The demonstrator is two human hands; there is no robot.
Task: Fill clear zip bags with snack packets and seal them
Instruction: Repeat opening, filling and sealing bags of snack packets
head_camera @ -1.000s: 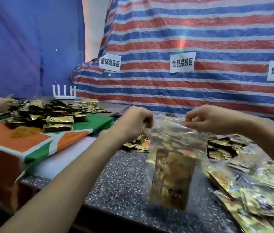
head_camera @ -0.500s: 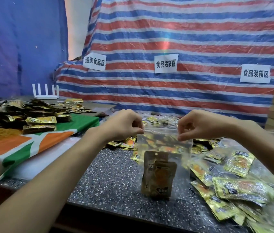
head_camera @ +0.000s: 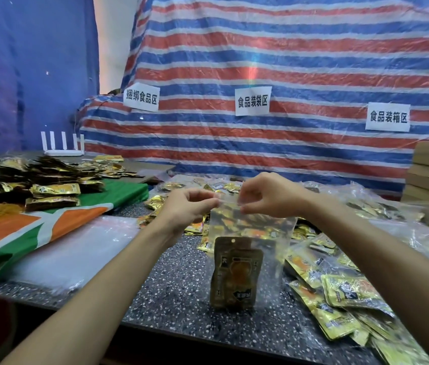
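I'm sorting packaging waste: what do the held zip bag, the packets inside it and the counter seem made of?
Zip bag: thin clear plastic film, glossy; loose packets behind show through it.
Packets inside: probably metallised foil laminate, shiny gold with printed labels.
Counter: looks like polished speckled stone or terrazzo, dark with pale flecks; possibly imitation.

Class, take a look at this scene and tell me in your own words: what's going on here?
A person is bagging snacks. The left hand and right hand pinch the top edge of a clear zip bag held upright at the speckled table. Gold snack packets sit in its bottom. Loose packets lie heaped to the right. Whether the zip is sealed is unclear.
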